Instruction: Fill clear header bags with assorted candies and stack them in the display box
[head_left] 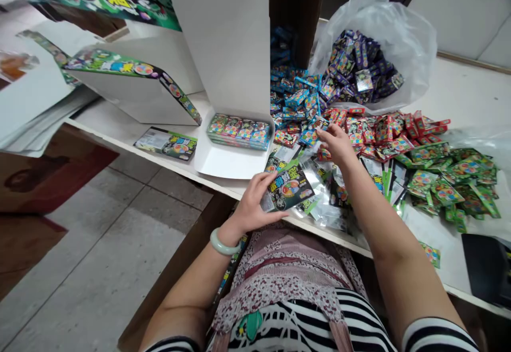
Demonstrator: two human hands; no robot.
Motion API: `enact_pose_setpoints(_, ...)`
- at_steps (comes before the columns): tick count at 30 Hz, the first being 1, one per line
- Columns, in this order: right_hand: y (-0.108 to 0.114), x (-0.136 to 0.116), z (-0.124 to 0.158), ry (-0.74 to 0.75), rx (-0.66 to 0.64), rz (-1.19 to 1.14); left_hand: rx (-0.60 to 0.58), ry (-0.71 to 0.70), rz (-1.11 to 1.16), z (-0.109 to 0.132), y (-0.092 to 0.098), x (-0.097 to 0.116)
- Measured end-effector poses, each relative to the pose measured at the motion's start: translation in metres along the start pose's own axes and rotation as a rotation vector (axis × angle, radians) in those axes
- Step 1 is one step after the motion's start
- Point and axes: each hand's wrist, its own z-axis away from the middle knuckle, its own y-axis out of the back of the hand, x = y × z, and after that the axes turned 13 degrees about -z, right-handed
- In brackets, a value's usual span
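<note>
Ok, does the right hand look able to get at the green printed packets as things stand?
Probably yes: the green printed packets lie to the right of the right hand, past the red printed packets, and nothing seems to cover the pile from above.

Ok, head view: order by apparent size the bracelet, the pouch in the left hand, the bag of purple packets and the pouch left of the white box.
1. Bag of purple packets
2. Pouch in the left hand and pouch left of the white box: too alike to rank
3. Bracelet
</note>
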Motion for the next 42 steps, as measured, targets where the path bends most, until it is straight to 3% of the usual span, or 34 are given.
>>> enact_pose_setpoints(4, 0.054, -0.018, 0.065, 0.054, -0.122, 0.018, 0.016, 0.002, -0.005, 0.002, 0.002, 0.000)
enact_pose_setpoints(9, 0.106, -0.025, 0.131, 0.298, -0.022, 0.415, -0.027, -0.031, -0.018, -0.001, -0.008, 0.007)
enact_pose_setpoints(13, 0.125, -0.014, 0.153, 0.237, 0.116, 0.439, -0.068, -0.098, -0.046, -0.008, -0.018, 0.017)
enact_pose_setpoints(17, 0.139, -0.011, 0.157, 0.163, 0.002, 0.437, -0.103, -0.138, -0.058, -0.013, -0.021, 0.026)
enact_pose_setpoints(21, 0.144, -0.029, 0.152, 0.277, -0.286, 0.837, -0.125, -0.134, -0.062, -0.014, -0.023, 0.028)
enact_pose_setpoints(25, 0.131, -0.047, 0.139, 0.278, -0.559, 1.179, -0.151, -0.123, -0.074, -0.017, -0.026, 0.029)
enact_pose_setpoints(27, 0.128, -0.051, 0.135, 0.320, -0.520, 1.226, -0.157, -0.136, -0.073, -0.018, -0.027, 0.028)
enact_pose_setpoints(30, 0.136, -0.048, 0.142, 0.399, -0.209, 1.154, -0.148, -0.141, -0.080, -0.016, -0.025, 0.026)
enact_pose_setpoints(33, 0.143, -0.031, 0.159, 0.303, -0.003, 1.099, -0.145, -0.124, -0.082, -0.013, -0.024, 0.023)
enact_pose_setpoints(38, 0.127, 0.002, 0.175, 0.239, -0.092, 1.145, -0.185, -0.139, -0.053, -0.017, -0.030, 0.025)
enact_pose_setpoints(42, 0.131, -0.012, 0.180, 0.331, -0.133, 0.918, -0.212, -0.179, -0.069, -0.020, -0.030, 0.029)
